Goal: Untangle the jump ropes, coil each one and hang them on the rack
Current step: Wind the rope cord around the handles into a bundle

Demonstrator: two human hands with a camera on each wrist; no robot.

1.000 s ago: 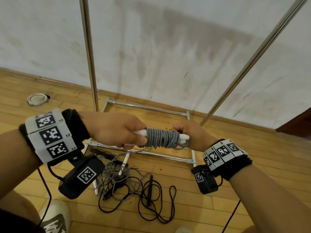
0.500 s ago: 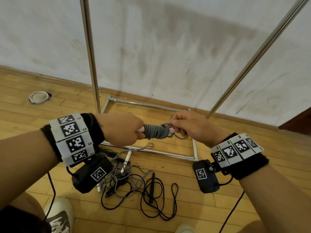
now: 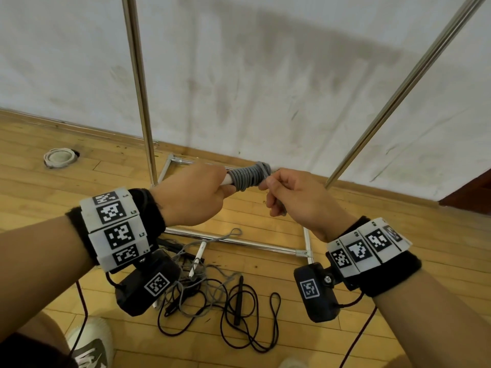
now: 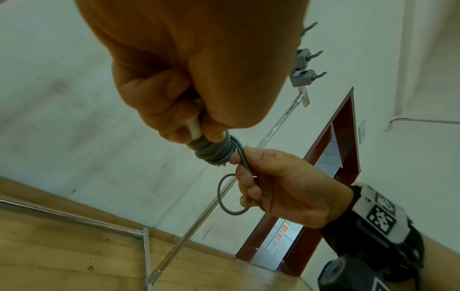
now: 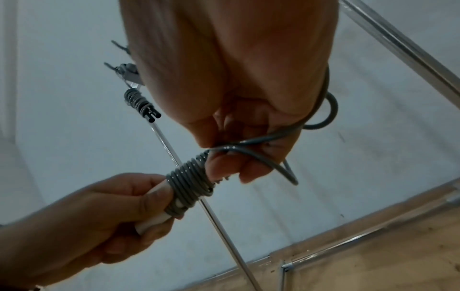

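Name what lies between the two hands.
The grey rope coil wound on white handles, gripped by the left hand and right hand; the head view shows it.

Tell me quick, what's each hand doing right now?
Left hand: closed around the white handles of the coiled grey rope.
Right hand: pinching the rope's loose end.

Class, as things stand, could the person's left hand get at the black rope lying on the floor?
Probably not yet: the left hand grips the white handles of the grey coiled rope, so it is busy. The black rope lies uncovered below, with nothing in the way.
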